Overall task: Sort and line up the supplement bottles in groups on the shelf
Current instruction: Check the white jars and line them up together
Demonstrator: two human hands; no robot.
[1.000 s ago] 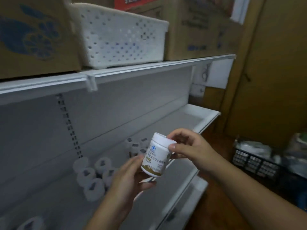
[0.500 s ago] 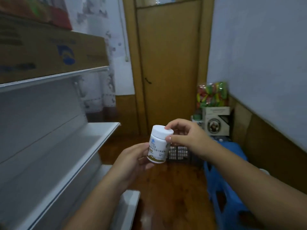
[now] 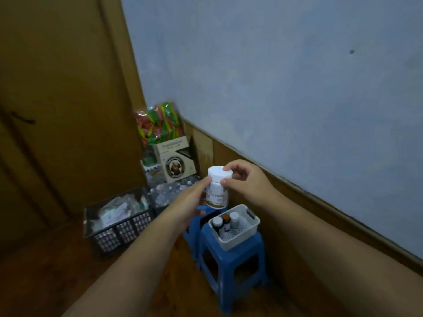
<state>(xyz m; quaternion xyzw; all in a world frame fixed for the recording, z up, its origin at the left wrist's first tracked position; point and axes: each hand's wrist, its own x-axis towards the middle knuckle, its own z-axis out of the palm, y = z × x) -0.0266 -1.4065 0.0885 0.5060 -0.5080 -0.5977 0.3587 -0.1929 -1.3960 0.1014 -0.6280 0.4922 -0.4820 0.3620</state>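
A white supplement bottle with a white cap and a brown band at its base is held upright in mid-air between both hands. My left hand wraps its body from the left and below. My right hand pinches the cap with thumb and fingers. Below it, a white perforated basket stands on a blue plastic stool and holds three small bottles, upright at its left end. The shelf is out of view.
A black wire basket of packets sits on the wooden floor at left. Behind it stand a printed box and a colourful bag in the corner. A brown door fills the left; a pale wall runs along the right.
The view has swung right, away from the shelf, to the corner with the stool and basket. Both hands keep the same hold on the white bottle.
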